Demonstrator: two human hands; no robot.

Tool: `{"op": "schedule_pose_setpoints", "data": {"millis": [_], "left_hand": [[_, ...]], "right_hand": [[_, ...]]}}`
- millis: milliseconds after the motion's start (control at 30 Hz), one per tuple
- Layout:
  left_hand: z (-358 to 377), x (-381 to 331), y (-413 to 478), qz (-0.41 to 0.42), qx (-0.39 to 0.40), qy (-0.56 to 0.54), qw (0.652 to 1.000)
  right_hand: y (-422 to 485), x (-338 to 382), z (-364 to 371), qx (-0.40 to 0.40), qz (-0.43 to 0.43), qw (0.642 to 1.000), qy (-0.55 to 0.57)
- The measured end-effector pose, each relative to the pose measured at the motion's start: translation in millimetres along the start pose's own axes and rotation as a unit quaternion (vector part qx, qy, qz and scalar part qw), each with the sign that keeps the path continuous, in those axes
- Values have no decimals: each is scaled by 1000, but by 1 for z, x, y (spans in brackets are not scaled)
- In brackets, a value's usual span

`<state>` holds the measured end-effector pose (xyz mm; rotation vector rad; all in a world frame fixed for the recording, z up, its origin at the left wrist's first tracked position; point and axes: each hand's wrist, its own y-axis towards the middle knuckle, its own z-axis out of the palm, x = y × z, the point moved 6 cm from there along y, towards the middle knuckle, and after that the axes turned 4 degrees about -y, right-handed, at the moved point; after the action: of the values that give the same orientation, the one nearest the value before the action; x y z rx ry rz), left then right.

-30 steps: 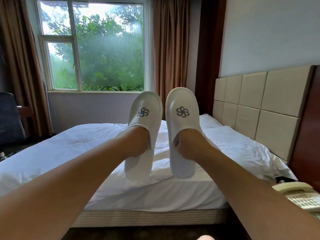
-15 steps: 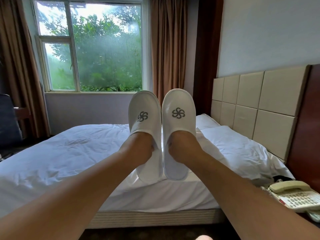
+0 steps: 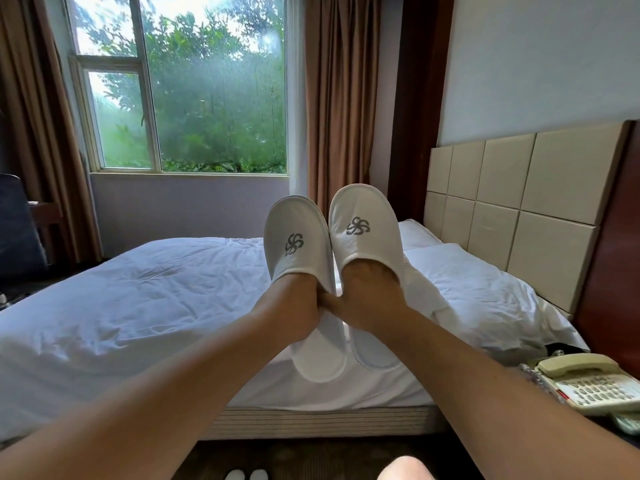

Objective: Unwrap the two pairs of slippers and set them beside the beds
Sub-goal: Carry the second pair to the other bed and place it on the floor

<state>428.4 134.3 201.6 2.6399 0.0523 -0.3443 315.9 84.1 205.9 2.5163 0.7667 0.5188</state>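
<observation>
I hold two white slippers, each with a grey swirl logo, upright in front of me above the bed [image 3: 138,299]. My left hand [image 3: 294,306] grips the left slipper [image 3: 294,233], its fingers hidden inside the upper. In the same way my right hand [image 3: 367,299] grips the right slipper [image 3: 363,216], which stands slightly higher. The slippers press side by side and my thumbs touch between them. At the bottom edge, the white toes of another slipper pair [image 3: 246,475] show on the dark floor.
A cream telephone [image 3: 588,386] sits on the bedside stand at the lower right, by the beige padded headboard [image 3: 502,202]. A dark chair [image 3: 17,230] stands at the far left near the window [image 3: 194,98] and brown curtains. A narrow strip of floor runs below the bed frame.
The two slippers have come together from a small gap until they touch, and my hands now meet at the thumbs. The view has shifted slightly left and down.
</observation>
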Motion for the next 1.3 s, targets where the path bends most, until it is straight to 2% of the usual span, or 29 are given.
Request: {"op": "schedule_pose_setpoints", "data": {"millis": [333,400,500,533,600,667,700,733,800,833,900,967,1100,1300], "left_hand": [[15,8,-11,-1,12,-11,1000],[15,6,-15,29,13,-15,999],[14,-5,-28,144,41,-112,982],[9,-7,-35,179,27,-159,971],[-13,4,-42,190,-82,-221,953],[-35,29,-39,130,-222,-232,938],[-42,47,-32,72,-264,-228,934],[-44,66,-23,-4,-271,-219,937],[-35,102,-7,-155,-199,-214,944],[-27,116,-4,-196,-158,-223,942],[-16,132,-2,-200,-116,-249,941],[-12,138,-6,-178,-126,-292,931],[-11,149,-14,-199,-141,-352,904],[-8,155,-9,-221,-117,-377,892]], "right_hand": [[-11,2,23,-49,9,999,7],[-11,-1,29,-33,40,998,37],[-9,-3,24,-72,31,996,36],[-8,-5,21,-71,33,997,27],[-4,-10,23,-60,30,998,8],[-1,-10,28,-55,5,998,-24],[0,-7,31,-47,-13,999,-19],[-2,1,31,-41,-33,999,-9],[-8,20,29,-34,-88,996,2],[-11,28,30,-33,-115,993,2],[-18,44,28,-45,-163,986,-9],[-21,52,28,-47,-188,981,-18],[-24,55,22,-93,-202,975,-21],[-28,54,14,-164,-133,977,13]]}}
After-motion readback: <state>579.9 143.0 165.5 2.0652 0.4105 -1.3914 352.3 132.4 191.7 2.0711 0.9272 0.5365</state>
